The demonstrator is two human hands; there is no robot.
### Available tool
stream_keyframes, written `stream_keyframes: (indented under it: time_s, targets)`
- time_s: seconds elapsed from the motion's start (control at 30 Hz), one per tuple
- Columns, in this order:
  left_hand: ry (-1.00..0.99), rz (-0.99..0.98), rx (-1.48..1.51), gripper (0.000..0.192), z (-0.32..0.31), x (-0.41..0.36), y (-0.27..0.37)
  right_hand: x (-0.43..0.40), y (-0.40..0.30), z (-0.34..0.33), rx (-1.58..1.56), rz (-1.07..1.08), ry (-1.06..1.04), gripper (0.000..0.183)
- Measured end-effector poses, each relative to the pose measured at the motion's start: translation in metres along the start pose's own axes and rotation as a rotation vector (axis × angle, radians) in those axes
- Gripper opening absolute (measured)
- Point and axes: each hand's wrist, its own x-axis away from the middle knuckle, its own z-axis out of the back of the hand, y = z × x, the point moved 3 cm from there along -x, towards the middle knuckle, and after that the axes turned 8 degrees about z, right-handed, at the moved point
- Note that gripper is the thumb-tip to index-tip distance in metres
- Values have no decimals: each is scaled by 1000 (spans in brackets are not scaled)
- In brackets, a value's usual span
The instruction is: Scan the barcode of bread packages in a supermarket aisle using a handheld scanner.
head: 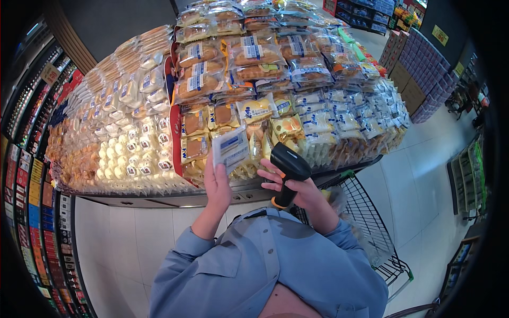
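My left hand (pixel 217 182) holds a small flat plastic-wrapped packet (pixel 230 150) upright, its printed side turned towards me. In my right hand (pixel 304 190) is a black handheld barcode scanner (pixel 292 165) with orange trim, gripped round the handle and its head tilted up towards the packet's side. Some fingers of that hand stretch out to the left of the handle. Packet and scanner are apart. Just beyond both hands lie rows of bagged bread and cakes (pixel 258 109) on a wide display. The packet's contents cannot be told.
The display's front edge (pixel 155 201) runs across before me. At my right stands a wire shopping cart (pixel 368 210) with bagged things inside. Tall shelves of packaged goods (pixel 39 206) line the left. Stacked cartons (pixel 425 67) and a dark pillar (pixel 449 28) stand at the far right.
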Motion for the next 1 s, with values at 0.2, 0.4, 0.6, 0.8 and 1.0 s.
stream_keyframes:
  time_s: [0.2, 0.4, 0.6, 0.8, 1.0]
  targets:
    - [-365, -459, -1151, 55, -35, 15, -25, 9, 8, -12, 2, 27, -26, 78]
    - [-495, -376, -1161, 69, -40, 17, -36, 9, 17, 3, 74, 84, 126, 60]
    - [-562, -352, -992, 62, -35, 10, -40, 6, 22, 29, 37, 110, 155, 52]
    - [-548, -270, -725, 49, -28, 2, -56, -3, 19, 46, 18, 90, 223, 56]
    - [-517, -236, -867, 58, -26, -4, -51, -7, 5, 45, -5, 118, 104, 65]
